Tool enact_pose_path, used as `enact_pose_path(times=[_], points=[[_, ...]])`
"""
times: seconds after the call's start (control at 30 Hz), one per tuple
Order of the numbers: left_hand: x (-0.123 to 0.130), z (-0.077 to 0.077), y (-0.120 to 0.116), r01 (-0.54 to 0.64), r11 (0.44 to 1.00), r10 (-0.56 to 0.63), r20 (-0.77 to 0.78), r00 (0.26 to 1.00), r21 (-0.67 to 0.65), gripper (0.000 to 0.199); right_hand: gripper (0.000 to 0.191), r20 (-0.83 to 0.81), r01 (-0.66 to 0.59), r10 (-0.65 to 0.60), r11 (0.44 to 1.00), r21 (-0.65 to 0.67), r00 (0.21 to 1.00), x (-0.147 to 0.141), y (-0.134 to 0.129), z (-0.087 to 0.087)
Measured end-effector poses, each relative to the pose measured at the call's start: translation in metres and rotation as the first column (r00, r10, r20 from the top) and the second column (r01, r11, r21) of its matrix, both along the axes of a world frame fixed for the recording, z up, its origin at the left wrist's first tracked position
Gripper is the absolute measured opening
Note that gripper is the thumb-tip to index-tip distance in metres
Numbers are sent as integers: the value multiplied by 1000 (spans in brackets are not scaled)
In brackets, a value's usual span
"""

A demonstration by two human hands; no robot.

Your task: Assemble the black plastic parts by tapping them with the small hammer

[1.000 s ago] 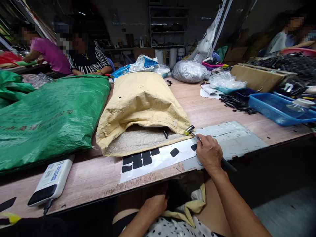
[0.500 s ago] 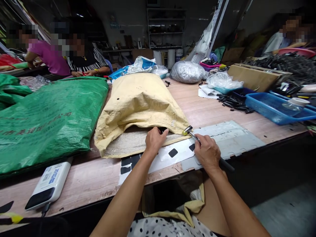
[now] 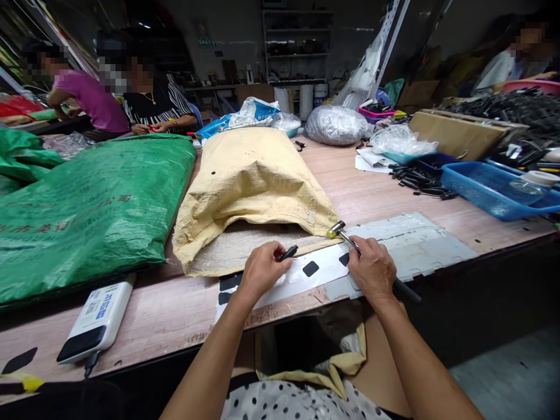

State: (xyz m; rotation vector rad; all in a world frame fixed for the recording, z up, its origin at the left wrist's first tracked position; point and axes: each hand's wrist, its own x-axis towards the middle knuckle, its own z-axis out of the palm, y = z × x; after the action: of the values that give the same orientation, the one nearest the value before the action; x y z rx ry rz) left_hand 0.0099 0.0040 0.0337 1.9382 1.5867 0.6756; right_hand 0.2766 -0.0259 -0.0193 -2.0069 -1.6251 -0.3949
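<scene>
Between the fingers of my left hand [image 3: 265, 269] is a small black part [image 3: 289, 252], slim and dark; its exact kind I cannot make out. Just beyond that hand lies a yellow woven sack [image 3: 258, 169], its open mouth facing me. My right hand [image 3: 373, 269] is closed around a hammer [image 3: 349, 238] with a metal head, a yellowish face and a dark handle end. The hammer's head is beside the sack's right front corner. Under and between my hands lies a white sheet [image 3: 326, 262] with black rounded-square patches [image 3: 310, 268] on it.
A green sack [image 3: 87, 210] and a white power bank [image 3: 97, 321] with a cable lie to the left. Right of my hand is a grey board [image 3: 411, 242]. Further right stand a blue tray [image 3: 494, 192] and a pile of black parts [image 3: 422, 179]. Co-workers sit across the table.
My left hand has drawn back from the sack's mouth toward me, and a black part now shows in its fingers. My right hand keeps its grip on the hammer.
</scene>
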Motion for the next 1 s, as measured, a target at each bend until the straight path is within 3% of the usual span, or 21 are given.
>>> enact_pose_path(times=[0.1,0.2,0.3,0.4,0.53,0.7,0.8,1.0], points=[[-3,-18,-13,93,992,-91,-19,996,89,10,28,-2,7,-7,1000,-2,1000,1,0,-1],[-3,-33,-17,112,977,-111,-18,994,183,14,30,-9,-5,5,1000,-9,1000,3,1,-1],[-3,-37,-16,119,972,-120,-11,993,205,15,33,-57,-50,51,999,14,997,4,0,3],[-4,-37,-15,127,971,-129,-4,992,204,15,37,-191,-116,141,984,136,971,0,-8,14],[-4,-38,-14,107,975,-111,8,994,195,15,36,-409,-320,388,920,227,826,-21,-30,32],[-2,-40,-13,73,985,-79,33,996,158,14,36,-510,-549,520,829,108,685,-53,-56,35],[-2,-40,-12,66,987,-73,48,996,144,14,40,-496,-592,529,805,38,689,-66,-63,32],[-3,-40,-12,70,989,-77,51,996,130,14,45,-375,-571,532,821,8,759,-79,-67,35]])
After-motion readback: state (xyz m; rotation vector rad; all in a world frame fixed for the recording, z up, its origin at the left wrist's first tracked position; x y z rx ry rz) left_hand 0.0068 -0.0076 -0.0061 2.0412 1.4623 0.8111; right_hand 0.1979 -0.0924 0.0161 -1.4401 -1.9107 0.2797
